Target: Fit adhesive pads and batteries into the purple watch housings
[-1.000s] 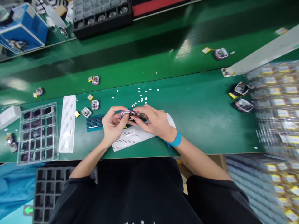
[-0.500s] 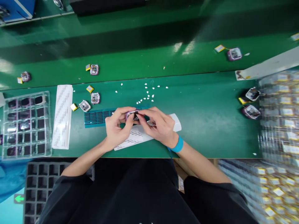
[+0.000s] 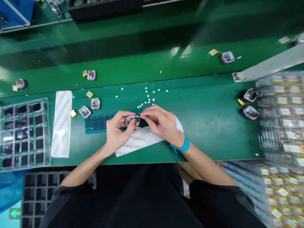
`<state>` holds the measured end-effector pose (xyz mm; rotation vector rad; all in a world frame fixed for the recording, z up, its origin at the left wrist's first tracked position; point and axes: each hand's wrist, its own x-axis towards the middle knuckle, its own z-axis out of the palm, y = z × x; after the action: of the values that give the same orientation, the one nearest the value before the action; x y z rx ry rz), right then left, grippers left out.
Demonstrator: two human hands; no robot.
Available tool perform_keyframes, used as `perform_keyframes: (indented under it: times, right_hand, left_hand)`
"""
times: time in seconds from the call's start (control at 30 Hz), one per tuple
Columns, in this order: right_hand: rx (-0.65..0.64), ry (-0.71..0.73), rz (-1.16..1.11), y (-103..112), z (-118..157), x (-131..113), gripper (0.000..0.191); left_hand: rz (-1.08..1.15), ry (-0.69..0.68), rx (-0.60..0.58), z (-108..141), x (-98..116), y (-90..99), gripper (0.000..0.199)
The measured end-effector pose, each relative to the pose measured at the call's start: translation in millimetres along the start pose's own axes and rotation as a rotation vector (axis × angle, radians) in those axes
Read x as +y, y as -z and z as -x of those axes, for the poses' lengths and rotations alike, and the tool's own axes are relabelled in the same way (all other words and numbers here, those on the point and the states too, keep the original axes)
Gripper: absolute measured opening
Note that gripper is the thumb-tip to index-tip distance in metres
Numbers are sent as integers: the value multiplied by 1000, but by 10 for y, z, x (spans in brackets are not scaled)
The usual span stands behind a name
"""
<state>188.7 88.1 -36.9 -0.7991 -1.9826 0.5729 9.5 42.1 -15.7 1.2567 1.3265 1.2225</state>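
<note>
My left hand (image 3: pixel 119 129) grips a small square watch case (image 3: pixel 132 120), purple-rimmed and open, with electronics showing inside. Its thumb presses on the near side of the case. My right hand (image 3: pixel 163 123), with a blue band at the wrist, has thumb and index finger pinched together at the right edge of the case. Whatever lies between those fingertips is too small to make out. Beneath my hands are a blue slotted strip (image 3: pixel 95 124) and a white printed adhesive sheet (image 3: pixel 133 145). Small white stickers (image 3: pixel 148 96) are scattered just beyond.
Open watch cases with yellow batteries lie at left (image 3: pixel 95 103), back right (image 3: pixel 227 57) and right (image 3: pixel 250 112). A clear tray (image 3: pixel 49 133) and another white sheet (image 3: pixel 61 123) are at left. Stacked clear trays (image 3: pixel 282 120) line the right side.
My right fingertips have drawn back from inside the watch case to its right edge. The case now shows more of its open face. The whole view has shifted slightly.
</note>
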Motion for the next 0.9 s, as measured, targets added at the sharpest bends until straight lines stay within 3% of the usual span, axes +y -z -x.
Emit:
perform_keyframes:
  times: [0.13, 0.27, 0.4, 0.47, 0.6, 0.8, 0.9]
  right_hand:
    - [12, 35, 169, 6, 8, -5, 21]
    - [44, 162, 330, 14, 30, -3, 25]
    - [-57, 217, 479, 34, 43, 25, 26]
    - [-84, 160, 519, 52, 38, 42, 28]
    - [-20, 44, 463, 104, 5, 64, 24]
    - [-89, 207, 400, 124, -5, 34, 17]
    - [-105, 170, 435, 116, 1, 33, 28]
  left_hand:
    - [87, 62, -168, -57, 11, 38, 17]
    - [194, 145, -231, -107, 39, 79, 17]
    - [229, 190, -251, -119, 56, 115, 17]
    - [236, 212, -262, -117, 53, 126, 17]
    - [242, 235, -252, -113, 38, 124, 20]
    - [226, 264, -246, -115, 65, 91, 20]
    - [207, 297, -234, -115, 79, 82, 21]
